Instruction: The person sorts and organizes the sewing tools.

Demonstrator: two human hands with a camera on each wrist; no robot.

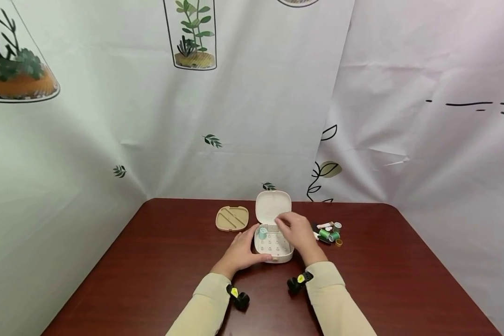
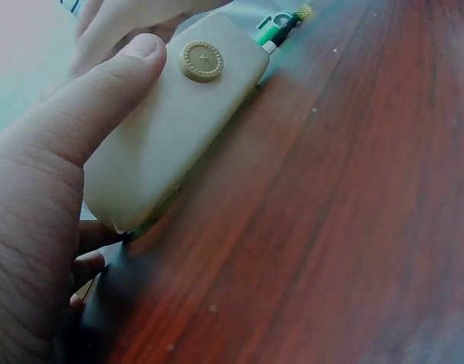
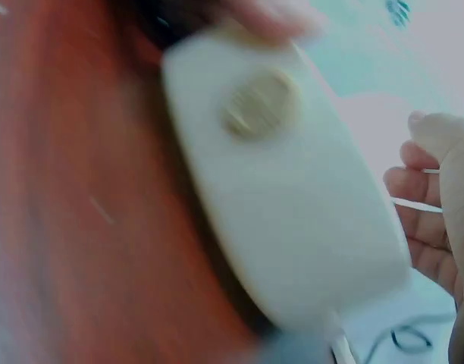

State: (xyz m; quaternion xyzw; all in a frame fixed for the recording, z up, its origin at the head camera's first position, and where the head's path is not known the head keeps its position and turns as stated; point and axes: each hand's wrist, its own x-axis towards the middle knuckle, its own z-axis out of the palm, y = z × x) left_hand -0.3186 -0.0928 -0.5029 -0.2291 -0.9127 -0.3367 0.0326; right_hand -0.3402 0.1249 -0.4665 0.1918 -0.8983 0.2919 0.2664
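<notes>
Currently box (image 2: 186, 125) is gripped by L hand (image 1: 242, 249); R hand (image 1: 300, 233) loosely curled, w/ nothing visibly held; spool (image 1: 262, 234) poss. knocked if brushed.

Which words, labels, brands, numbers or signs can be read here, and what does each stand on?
"+": a small cross-like mark on the button-shaped clasp of the sewing box.
Yellow patches on the wrist cameras: too small to read.
Thread spools: any print too small to read.
No words, brands or numbers are legible.

The right wrist view blurs the box (image 3: 293, 220).
</notes>
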